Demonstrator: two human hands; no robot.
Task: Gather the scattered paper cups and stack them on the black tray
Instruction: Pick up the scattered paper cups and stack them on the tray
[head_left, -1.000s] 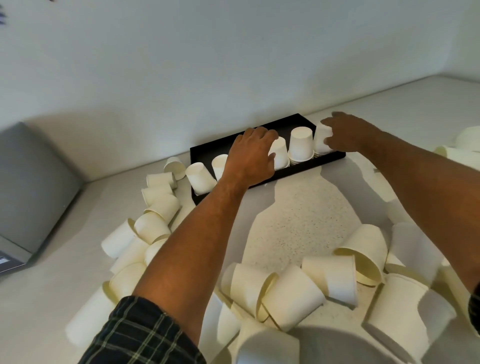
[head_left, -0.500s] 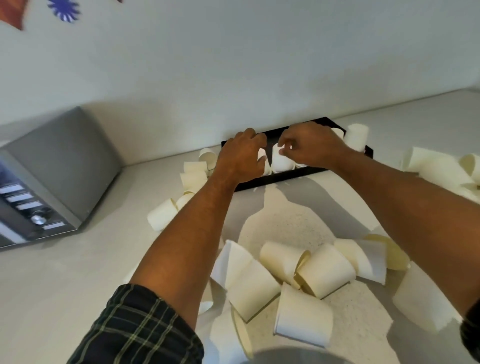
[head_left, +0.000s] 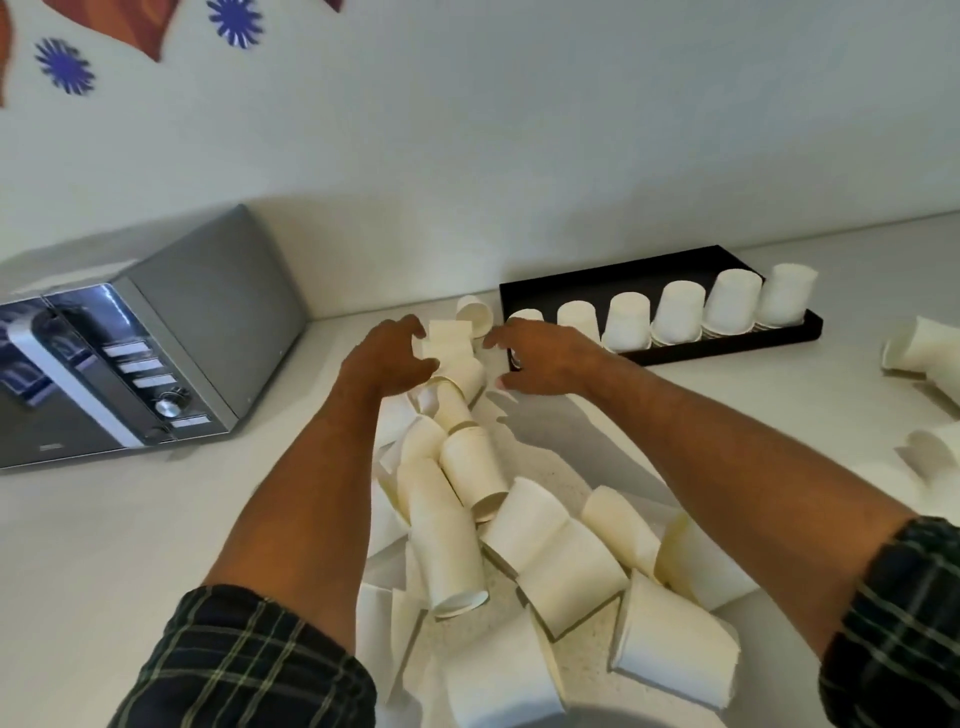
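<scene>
The black tray (head_left: 649, 273) lies at the back against the wall, and a row of several upside-down white paper cup stacks (head_left: 678, 314) stands on it. Just left of the tray, my left hand (head_left: 387, 358) curls its fingers and thumb round a white paper cup (head_left: 451, 338) at the far end of a heap. My right hand (head_left: 540, 356) hovers on that cup's other side with fingers spread, in front of the tray's left end, and holds nothing. Several loose paper cups (head_left: 524, 540) lie on their sides between my forearms.
A silver microwave (head_left: 156, 338) stands at the left, close to my left hand. More loose cups (head_left: 917, 353) lie at the right edge of the counter. One cup (head_left: 475, 313) lies on its side by the tray's left corner. The wall rises right behind the tray.
Both hands have left the tray and moved left to the cups beside it. The view has swung, so the microwave and the whole row on the tray now show.
</scene>
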